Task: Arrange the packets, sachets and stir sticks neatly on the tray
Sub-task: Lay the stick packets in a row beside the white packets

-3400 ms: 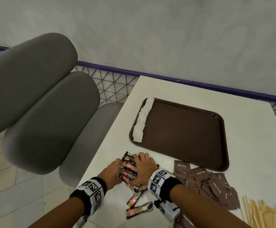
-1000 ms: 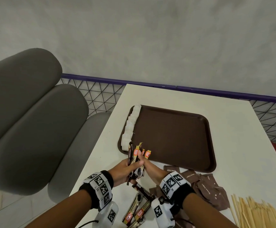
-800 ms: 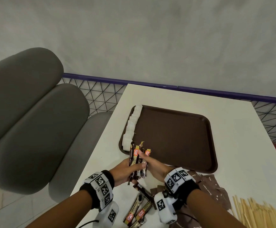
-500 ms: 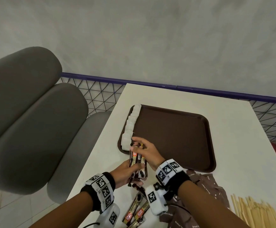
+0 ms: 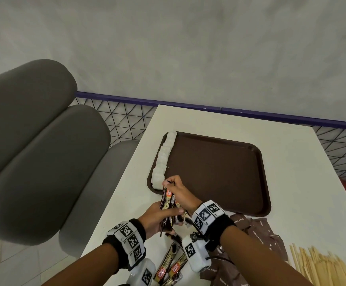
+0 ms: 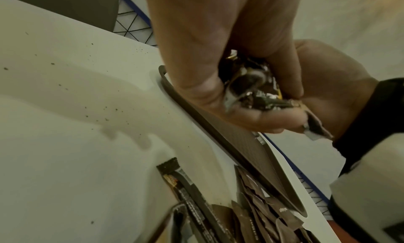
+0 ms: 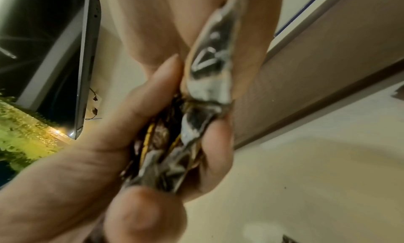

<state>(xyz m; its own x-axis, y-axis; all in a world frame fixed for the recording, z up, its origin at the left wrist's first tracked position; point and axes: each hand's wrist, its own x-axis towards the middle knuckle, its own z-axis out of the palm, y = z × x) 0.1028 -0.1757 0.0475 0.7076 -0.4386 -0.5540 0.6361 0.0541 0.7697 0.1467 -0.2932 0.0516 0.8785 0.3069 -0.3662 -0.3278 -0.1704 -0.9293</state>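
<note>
A brown tray lies on the white table with a row of white sachets along its left rim. My left hand grips a bundle of dark coffee stick sachets upright, just in front of the tray's near left corner. My right hand pinches the top end of the bundle, beside the nearest white sachet. In the left wrist view the bundle's lower ends sit between my curled fingers. The right wrist view shows one silver-backed sachet rising out of the bundle.
A few loose coffee sticks lie on the table under my wrists. Brown sugar packets are heaped to the right, with wooden stir sticks beyond. A grey padded chair stands left of the table edge.
Both hands gathered coffee sticks off the table and lifted them. Over the last second my right hand slid from the bundle's side up to its top end, near the tray corner.
</note>
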